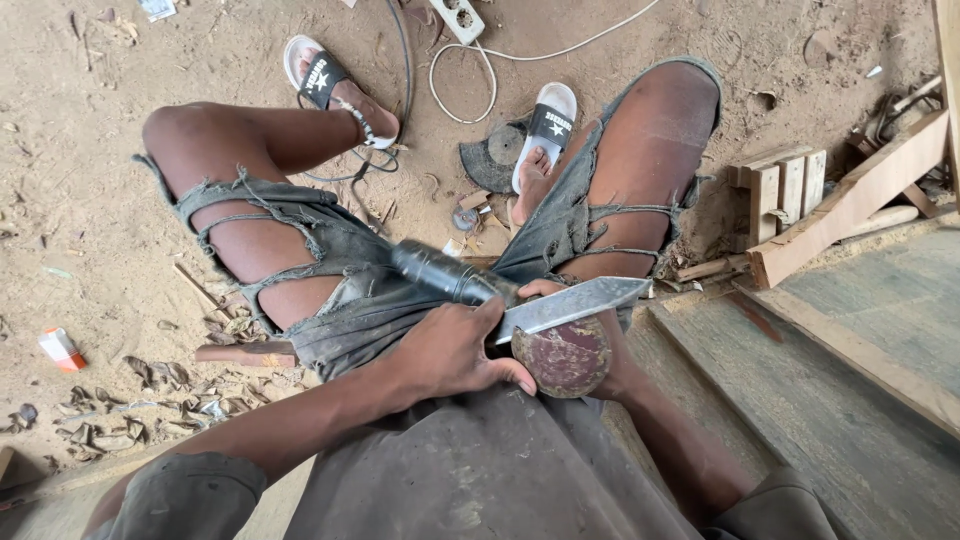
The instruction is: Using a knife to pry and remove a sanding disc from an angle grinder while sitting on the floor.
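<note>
Down on the sandy floor [90,230] at far left lies a small orange-and-white box [61,348], well clear of the work. Moving right, the left hand [455,350] is wrapped tight around the knife's dark handle [445,272], thumb toward the blade. The knife blade [570,304] lies flat across the top of a round, reddish-brown shell [566,358], edge touching its rim. The right hand [600,345] cups that shell from beneath over the lap; its fingers are mostly hidden, so how firmly they close I cannot tell. To do this well, I judge the shell should stay braced against the thigh, the strokes short and angled away from the holding fingers. Further right stand a wooden block [785,185] and a plank [850,200]
</note>
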